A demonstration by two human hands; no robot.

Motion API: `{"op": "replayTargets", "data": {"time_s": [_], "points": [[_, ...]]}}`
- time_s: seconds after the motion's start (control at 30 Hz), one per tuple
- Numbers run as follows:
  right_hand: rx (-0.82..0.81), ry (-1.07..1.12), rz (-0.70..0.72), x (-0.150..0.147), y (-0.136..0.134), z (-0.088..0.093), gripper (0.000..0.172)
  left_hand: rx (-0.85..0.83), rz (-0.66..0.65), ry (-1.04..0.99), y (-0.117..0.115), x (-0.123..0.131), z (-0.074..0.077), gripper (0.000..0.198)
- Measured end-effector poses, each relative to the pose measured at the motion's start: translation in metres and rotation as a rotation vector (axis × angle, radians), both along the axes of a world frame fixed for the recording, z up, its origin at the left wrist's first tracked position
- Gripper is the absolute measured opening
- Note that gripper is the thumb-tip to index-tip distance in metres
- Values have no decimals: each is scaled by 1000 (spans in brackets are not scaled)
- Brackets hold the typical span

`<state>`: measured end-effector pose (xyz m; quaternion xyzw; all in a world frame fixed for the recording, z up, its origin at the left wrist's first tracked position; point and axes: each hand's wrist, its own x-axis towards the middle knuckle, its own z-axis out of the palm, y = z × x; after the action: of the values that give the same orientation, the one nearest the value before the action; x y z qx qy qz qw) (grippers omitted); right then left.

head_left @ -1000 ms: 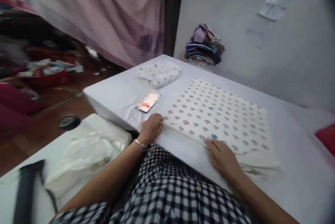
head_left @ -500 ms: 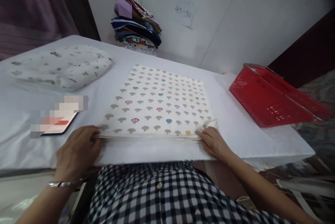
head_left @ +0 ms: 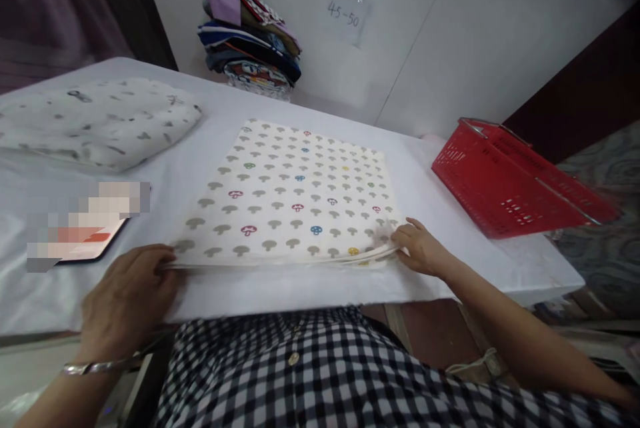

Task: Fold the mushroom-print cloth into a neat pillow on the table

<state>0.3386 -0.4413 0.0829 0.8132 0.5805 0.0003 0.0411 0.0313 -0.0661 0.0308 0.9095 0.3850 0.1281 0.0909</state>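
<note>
A cream cloth printed with grey and coloured mushrooms (head_left: 285, 195) lies folded flat on the white-covered table (head_left: 300, 291), its layers showing along the near edge. My left hand (head_left: 131, 288) pinches its near left corner, fingertips curled over the edge. At the near right corner, my right hand (head_left: 419, 247) grips the top layers between thumb and fingers. Those layers are lifted slightly there, and a lower layer shows beneath.
Left of the cloth is a phone (head_left: 100, 235), partly blurred out. Behind it lies a patterned white cloth bundle (head_left: 105, 121). A stack of folded clothes (head_left: 253, 35) stands at the wall. To the right is a red plastic basket (head_left: 510, 185).
My right hand has shifted a little outward and raised the near right corner's upper layers. My left hand stays at its corner. The whole view has moved slightly.
</note>
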Motion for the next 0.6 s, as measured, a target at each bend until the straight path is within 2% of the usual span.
{"op": "replayTargets", "data": {"time_s": [0.17,0.27,0.4,0.5,0.6], "points": [[108,-101,-135,0,-15,-18,15,42,-24,-14,6,-2,-11,18],[142,-165,-153,-5,-22,-30,14,59,-26,-38,7,-4,-16,17],[180,-232,-98,-4,-24,-30,10,98,-56,-82,9,-6,-23,25],[311,-315,-155,-3,-21,-27,8,129,-54,-106,11,-8,-29,28],[329,-281,-127,-7,-21,-34,11,136,-38,-98,12,-8,-30,29]]}}
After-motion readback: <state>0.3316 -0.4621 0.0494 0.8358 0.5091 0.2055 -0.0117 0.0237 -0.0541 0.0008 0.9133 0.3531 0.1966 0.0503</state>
